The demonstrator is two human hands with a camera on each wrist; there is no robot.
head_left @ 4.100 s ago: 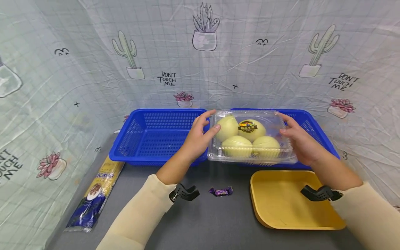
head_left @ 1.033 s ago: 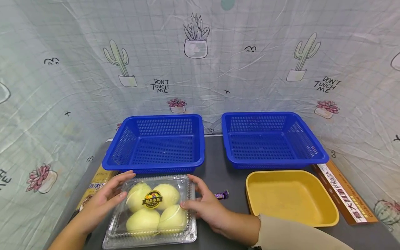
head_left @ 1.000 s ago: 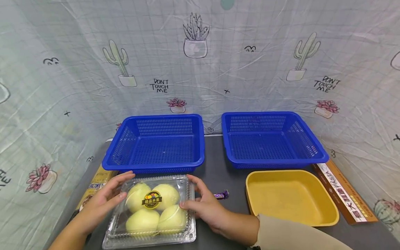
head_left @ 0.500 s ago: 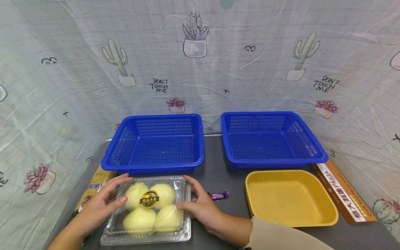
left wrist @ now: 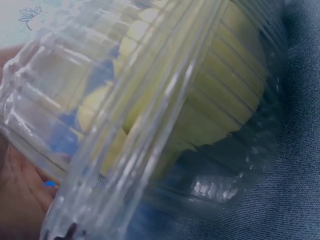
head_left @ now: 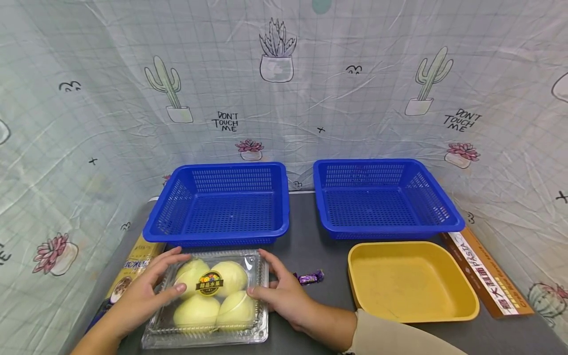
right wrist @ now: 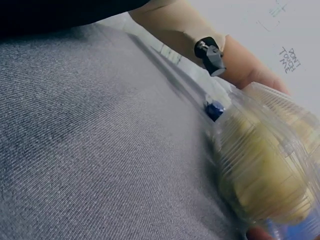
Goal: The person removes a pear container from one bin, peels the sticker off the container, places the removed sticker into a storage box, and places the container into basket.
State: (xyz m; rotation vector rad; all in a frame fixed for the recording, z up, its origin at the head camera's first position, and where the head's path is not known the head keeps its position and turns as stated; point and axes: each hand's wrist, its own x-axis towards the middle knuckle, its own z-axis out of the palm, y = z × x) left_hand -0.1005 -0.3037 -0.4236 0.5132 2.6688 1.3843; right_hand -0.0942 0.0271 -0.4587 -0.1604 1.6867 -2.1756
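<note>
Counter [head_left: 302, 217] showed as a grey strip between the left blue basket [head_left: 222, 238] and the right blue basket [head_left: 395, 230], and again around a purple-wrapped candy [head_left: 311, 278], short of the yellow tray's [head_left: 410, 283] rim. From where I stood, the clear box [head_left: 212, 301] was just in front of the left basket, left hand [head_left: 146, 291] and right hand [head_left: 288, 296] gripping opposite sides, fingers round the edges, thumbs on top; I couldn't tell whether its base touched down. Its ridged, shiny plastic covered four pale yellow-green fruits [head_left: 196, 312] under a black-and-gold label [head_left: 209, 283].
</note>
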